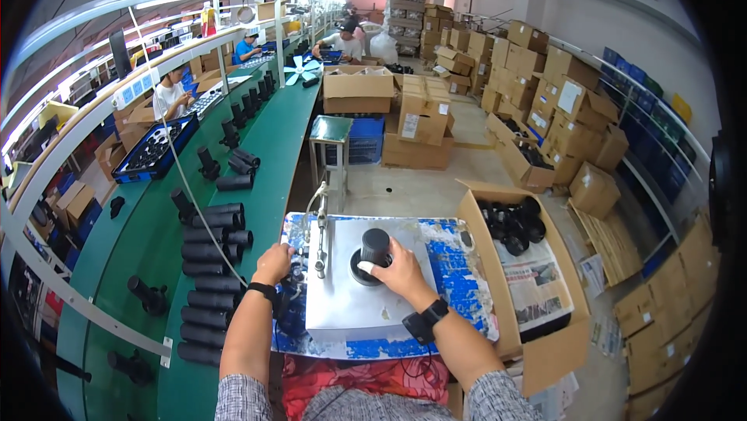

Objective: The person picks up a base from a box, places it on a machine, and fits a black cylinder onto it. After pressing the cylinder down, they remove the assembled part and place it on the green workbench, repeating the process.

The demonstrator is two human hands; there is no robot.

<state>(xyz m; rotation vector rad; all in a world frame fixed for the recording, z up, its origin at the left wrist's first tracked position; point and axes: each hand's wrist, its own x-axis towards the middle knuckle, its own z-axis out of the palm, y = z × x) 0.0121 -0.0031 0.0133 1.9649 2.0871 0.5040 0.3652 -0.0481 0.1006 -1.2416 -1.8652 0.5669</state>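
A square silver metal box (pixel 342 304) sits in front of me on a worktop with worn blue paint (pixel 459 265). On its top, a black ribbed cylindrical part (pixel 376 244) stands upright in a dark round fitting (pixel 366 271). My right hand (pixel 401 269) is wrapped around that part from the right, thumb across its near side. My left hand (pixel 274 264) is at the box's left side, beside a metal valve fitting with hoses (pixel 320 234). Its fingers are curled, and what they hold is hidden.
Black tubes (pixel 206 292) lie in a row on the green conveyor (pixel 272 180) to my left. An open carton (pixel 510 304) of black round parts stands at my right. A stool (pixel 331 129) and stacked cartons (pixel 424 114) are ahead. Several people work farther along the line.
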